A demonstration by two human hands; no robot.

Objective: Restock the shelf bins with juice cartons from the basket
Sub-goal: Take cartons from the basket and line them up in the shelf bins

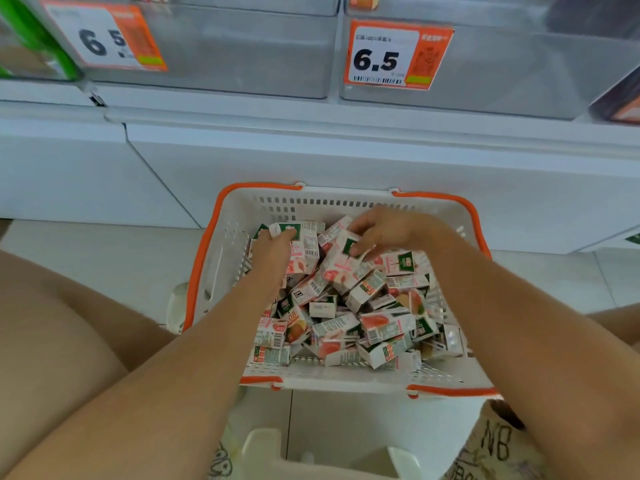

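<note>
My left hand has its grip clamped on a carton; my right hand pinches another carton, gathering several from the basket per trip.

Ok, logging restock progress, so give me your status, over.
Left hand grips a juice carton in the basket. Right hand pinches another carton. Shelf bins above, path clear.

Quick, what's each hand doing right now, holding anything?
Left hand: grips a juice carton at the basket's far left.
Right hand: fingers curl onto another carton in the pile.
</note>
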